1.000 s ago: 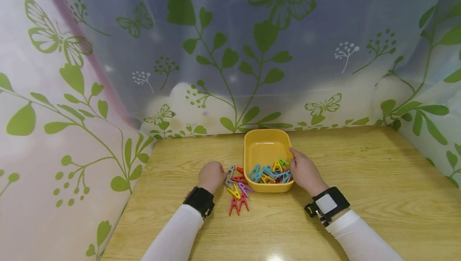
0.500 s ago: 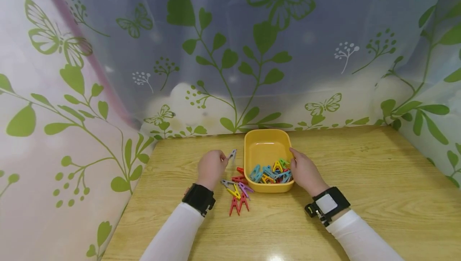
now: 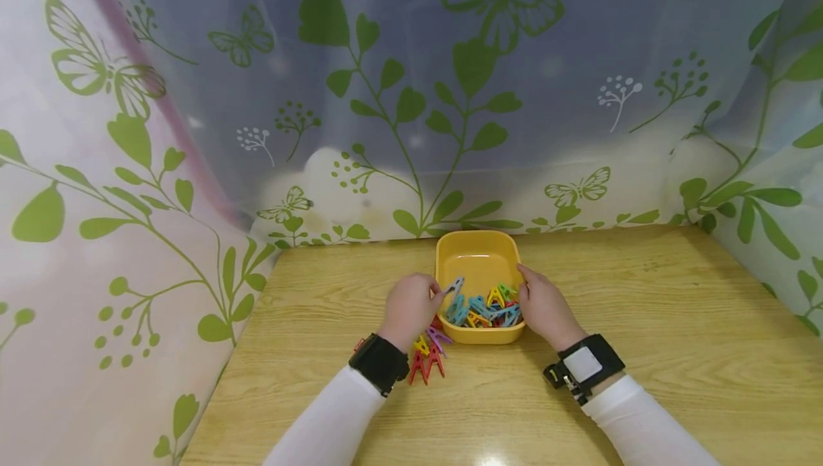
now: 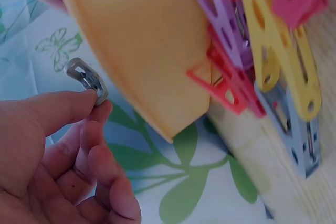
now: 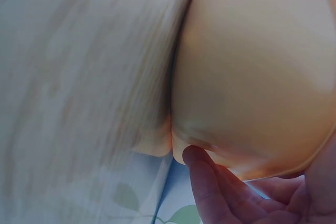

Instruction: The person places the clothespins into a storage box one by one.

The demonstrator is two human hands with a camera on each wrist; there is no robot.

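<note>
My left hand (image 3: 409, 306) pinches a grey clothespin (image 3: 454, 286) between thumb and fingertips, over the left rim of a yellow plastic bin (image 3: 476, 244). The left wrist view shows that clothespin (image 4: 86, 80) at the thumb tip, beside the bin's outer wall (image 4: 142, 40). My right hand (image 3: 546, 303) holds the bin's right side, and in the right wrist view its fingers (image 5: 202, 174) lie against the outer wall. Inside the bin, blue, yellow, green and red clothespins (image 3: 479, 306) are heaped at the near end.
Left of the bin lie more clothespins: a purple one (image 3: 440, 338), a yellow one (image 3: 421, 345) and red ones (image 3: 427, 366). A grey-blue clothespin (image 4: 291, 129) shows there in the left wrist view. Behind the wooden table (image 3: 643, 309) hangs a leaf-patterned curtain (image 3: 411, 130).
My left hand has lifted the grey clothespin from the loose pile and carried it right, over the bin's rim. The right hand and the bin have stayed in place.
</note>
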